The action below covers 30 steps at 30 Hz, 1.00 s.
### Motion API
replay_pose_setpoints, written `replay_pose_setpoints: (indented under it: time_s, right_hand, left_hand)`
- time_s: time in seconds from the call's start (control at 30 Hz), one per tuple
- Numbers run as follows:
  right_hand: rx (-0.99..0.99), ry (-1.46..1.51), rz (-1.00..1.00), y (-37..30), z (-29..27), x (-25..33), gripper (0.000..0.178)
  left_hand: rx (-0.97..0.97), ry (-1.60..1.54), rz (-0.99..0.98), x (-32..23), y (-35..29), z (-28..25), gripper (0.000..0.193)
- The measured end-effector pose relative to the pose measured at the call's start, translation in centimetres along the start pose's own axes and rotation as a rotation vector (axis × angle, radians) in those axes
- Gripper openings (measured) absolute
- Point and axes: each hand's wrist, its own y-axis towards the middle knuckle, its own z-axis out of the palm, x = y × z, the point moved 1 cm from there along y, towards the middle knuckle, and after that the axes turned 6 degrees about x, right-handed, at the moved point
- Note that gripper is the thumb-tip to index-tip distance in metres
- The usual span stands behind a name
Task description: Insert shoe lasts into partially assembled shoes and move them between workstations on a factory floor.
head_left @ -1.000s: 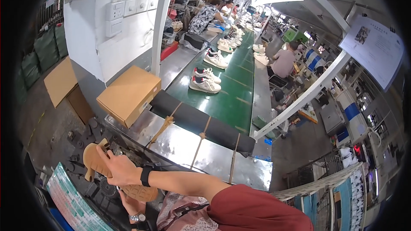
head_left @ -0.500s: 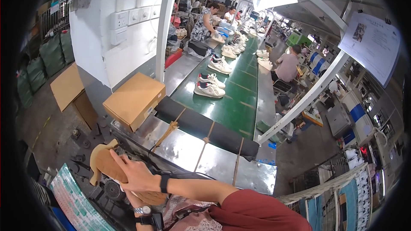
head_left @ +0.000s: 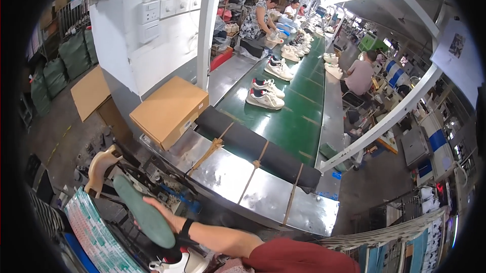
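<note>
My right hand (head_left: 171,216), with a black band at the wrist, grips a green insole (head_left: 147,212) near its middle. The insole is tilted, its flat green face turned up, and some fingers are hidden behind it. Just below, at the lower edge, lies a white shoe (head_left: 190,263) with a dark and red lining, partly cut off. My left hand does not show; whether it holds the shoe, I cannot tell. A cream curved piece (head_left: 98,170) on a machine stands beyond the insole's far end.
Ahead runs a green conveyor belt (head_left: 293,116) carrying several white shoes (head_left: 266,99). Its metal end plate (head_left: 268,192) is close by. A cardboard box (head_left: 169,108) sits at its left. Stacked green-and-white sheets (head_left: 98,232) are at lower left. People work farther along the belt.
Both hands were on a tan insole by the cream piece. Now my right hand holds an insole green side up, nearer me; my left hand has left view and a white shoe has appeared.
</note>
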Motion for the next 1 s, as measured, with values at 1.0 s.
replay_pose_setpoints:
  time_s: [1.0]
  right_hand:
    - [-1.816,-1.23,-0.281,-51.8,-17.8,7.2,0.07]
  left_hand:
    - [-0.111,0.735,0.254,-22.1,28.7,24.9,0.079]
